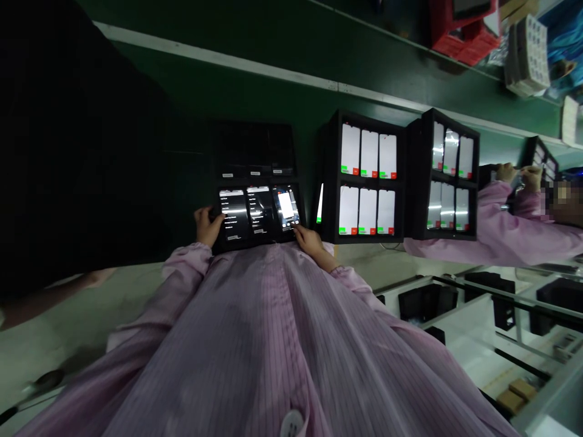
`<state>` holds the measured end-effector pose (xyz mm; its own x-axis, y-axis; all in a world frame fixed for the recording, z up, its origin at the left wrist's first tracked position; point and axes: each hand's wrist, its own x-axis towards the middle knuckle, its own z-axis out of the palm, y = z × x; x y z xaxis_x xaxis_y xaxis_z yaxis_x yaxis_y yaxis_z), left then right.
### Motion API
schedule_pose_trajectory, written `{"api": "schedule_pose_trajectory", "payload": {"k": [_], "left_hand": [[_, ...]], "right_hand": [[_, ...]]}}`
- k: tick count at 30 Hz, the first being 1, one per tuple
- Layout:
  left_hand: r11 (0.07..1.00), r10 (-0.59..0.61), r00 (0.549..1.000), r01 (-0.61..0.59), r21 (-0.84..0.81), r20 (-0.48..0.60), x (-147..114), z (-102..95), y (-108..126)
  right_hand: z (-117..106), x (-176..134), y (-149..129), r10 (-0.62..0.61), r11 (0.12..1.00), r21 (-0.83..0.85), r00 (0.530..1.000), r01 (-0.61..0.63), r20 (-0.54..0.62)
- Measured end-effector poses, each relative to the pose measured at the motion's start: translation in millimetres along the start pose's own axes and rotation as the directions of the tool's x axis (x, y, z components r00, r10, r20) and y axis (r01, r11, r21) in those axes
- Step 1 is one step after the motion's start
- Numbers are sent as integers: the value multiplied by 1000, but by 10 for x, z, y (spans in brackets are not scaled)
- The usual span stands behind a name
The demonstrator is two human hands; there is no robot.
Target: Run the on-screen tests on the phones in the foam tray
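Three lit phones (260,209) lay side by side, face up, in the near row of a black tray (255,181) directly before the person, apparently so each screen could be seen and reached without lifting. Three dark panels (255,149) filled the far row. The left hand (209,228), thumb and fingers drawn close, touched the tray's left edge, perhaps to steady it; whether it gripped could not be told. The right hand (313,241), loosely curled, had fingertips at the rightmost lit phone's lower edge; its exact opening was unclear
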<state>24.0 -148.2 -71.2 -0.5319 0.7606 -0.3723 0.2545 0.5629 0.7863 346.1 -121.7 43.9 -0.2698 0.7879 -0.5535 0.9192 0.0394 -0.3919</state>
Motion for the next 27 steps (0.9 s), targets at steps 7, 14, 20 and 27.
{"api": "schedule_pose_trajectory", "payload": {"k": [7, 14, 20, 27], "left_hand": [[1000, -29, 1000, 29, -3, 7, -9, -17, 43], [999, -37, 999, 37, -13, -12, -16, -7, 53], [1000, -24, 1000, 24, -3, -3, 5, -13, 22], [1000, 14, 1000, -14, 5, -6, 11, -9, -17]], "right_hand": [[-11, -10, 7, 12, 1000, -10, 1000, -12, -19], [-10, -59, 31, 3, 999, 39, 999, -1, -40], [-4, -66, 34, -3, 998, 65, 999, 6, -49], [3, -69, 2, -9, 999, 38, 999, 10, -34]]}}
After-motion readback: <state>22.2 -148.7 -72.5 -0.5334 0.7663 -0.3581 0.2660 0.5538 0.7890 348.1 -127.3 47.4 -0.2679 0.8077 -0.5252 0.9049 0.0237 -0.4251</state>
